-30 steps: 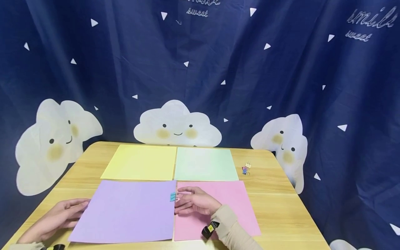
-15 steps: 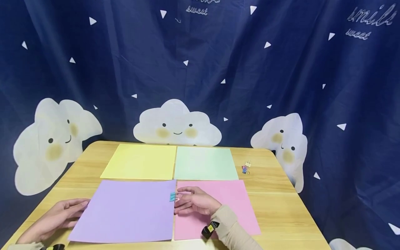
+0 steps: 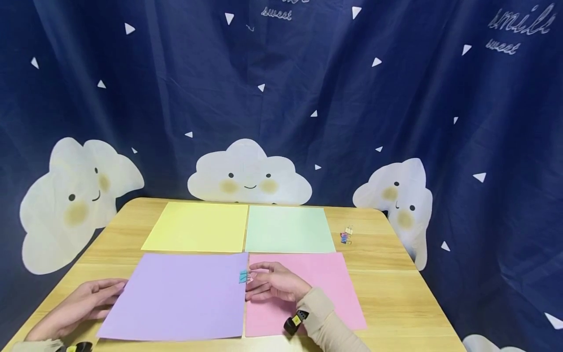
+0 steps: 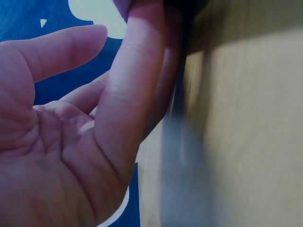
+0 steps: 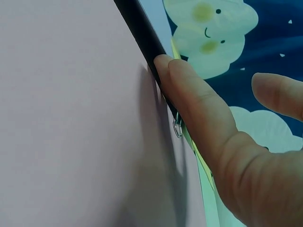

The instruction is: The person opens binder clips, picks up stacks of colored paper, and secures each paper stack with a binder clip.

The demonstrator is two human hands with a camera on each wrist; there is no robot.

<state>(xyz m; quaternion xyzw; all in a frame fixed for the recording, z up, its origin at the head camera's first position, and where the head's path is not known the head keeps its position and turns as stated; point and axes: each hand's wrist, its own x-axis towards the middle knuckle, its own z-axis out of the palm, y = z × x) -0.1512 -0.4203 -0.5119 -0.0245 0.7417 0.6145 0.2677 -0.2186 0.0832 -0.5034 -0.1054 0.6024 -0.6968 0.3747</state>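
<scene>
In the head view, a purple sheet (image 3: 184, 298) lies at the near left, its left edge a little raised. My left hand (image 3: 90, 303) is at that edge; its fingertips touch it and its thumb stands apart in the left wrist view. A teal binder clip (image 3: 243, 276) with wire handles grips the sheet's right edge. My right hand (image 3: 277, 283) is beside the clip, over the pink sheet (image 3: 325, 288). In the right wrist view its fairly straight fingers (image 5: 199, 94) touch a dark strip (image 5: 139, 33) along the edge, with the thumb spread away.
Behind lie a yellow sheet (image 3: 200, 227) and a mint green sheet (image 3: 288, 229). Several small binder clips (image 3: 346, 235) sit together at the far right of the wooden table (image 3: 391, 288). A dark blue curtain (image 3: 281, 112) with clouds hangs behind the table.
</scene>
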